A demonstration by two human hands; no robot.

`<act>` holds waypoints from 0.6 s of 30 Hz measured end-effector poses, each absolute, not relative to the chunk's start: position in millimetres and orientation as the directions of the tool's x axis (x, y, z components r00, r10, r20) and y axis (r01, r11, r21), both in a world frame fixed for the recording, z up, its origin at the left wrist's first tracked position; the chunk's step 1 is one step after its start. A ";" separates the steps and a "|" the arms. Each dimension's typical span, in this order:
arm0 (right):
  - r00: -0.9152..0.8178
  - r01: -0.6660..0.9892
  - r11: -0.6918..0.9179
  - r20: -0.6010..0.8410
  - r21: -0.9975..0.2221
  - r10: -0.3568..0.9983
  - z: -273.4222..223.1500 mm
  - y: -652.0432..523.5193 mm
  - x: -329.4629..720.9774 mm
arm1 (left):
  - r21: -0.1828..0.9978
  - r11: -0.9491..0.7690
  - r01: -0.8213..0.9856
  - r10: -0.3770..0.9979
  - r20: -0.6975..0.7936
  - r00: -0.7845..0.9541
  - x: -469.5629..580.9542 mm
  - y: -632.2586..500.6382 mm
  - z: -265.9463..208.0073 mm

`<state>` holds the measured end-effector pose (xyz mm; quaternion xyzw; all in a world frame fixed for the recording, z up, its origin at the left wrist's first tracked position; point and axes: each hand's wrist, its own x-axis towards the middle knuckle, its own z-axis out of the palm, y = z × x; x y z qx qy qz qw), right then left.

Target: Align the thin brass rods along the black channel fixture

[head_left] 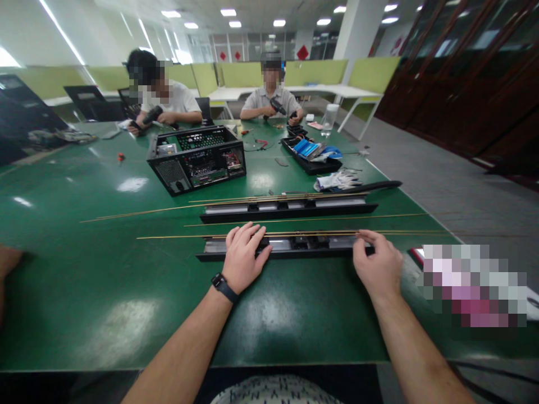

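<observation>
A long black channel-shaped rail with clear and black parts inside lies across the table in front of me. My left hand, a watch on its wrist, rests over the rail's left part with fingers stretched out. Thin brass-coloured rods run along the rail's far edge and stick out past both ends. At the rail's right end, the thumb and forefinger of my right hand pinch at these rods. Beyond lies a second, similar rail with more thin rods along it. Another rod lies between the two rails.
An open black computer case stands further back on the green table. White gloves and a black tray with blue items lie back right. Two people hold power drills across the table. A blurred-out pink and white item is at right.
</observation>
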<state>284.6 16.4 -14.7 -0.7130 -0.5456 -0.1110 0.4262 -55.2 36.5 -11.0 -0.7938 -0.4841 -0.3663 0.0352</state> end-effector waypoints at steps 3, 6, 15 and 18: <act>0.349 0.881 -0.016 0.626 -0.473 0.697 -13.8 15.2 282.9 | 0.301 -0.527 0.795 0.743 0.616 0.260 -55.0 36.0 -10.6; 0.307 0.885 0.030 0.632 -0.464 0.712 -13.1 13.6 280.5 | 0.309 -0.524 0.794 0.750 0.609 0.258 -54.9 35.6 -10.3; 0.278 0.884 0.053 0.615 -0.464 0.738 -12.9 13.2 280.1 | 0.278 -0.534 0.799 0.733 0.623 0.273 -55.9 36.6 -11.3; 0.368 0.868 -0.029 0.603 -0.496 0.707 -14.8 15.7 285.4 | 0.283 -0.527 0.801 0.740 0.616 0.270 -55.7 36.4 -11.5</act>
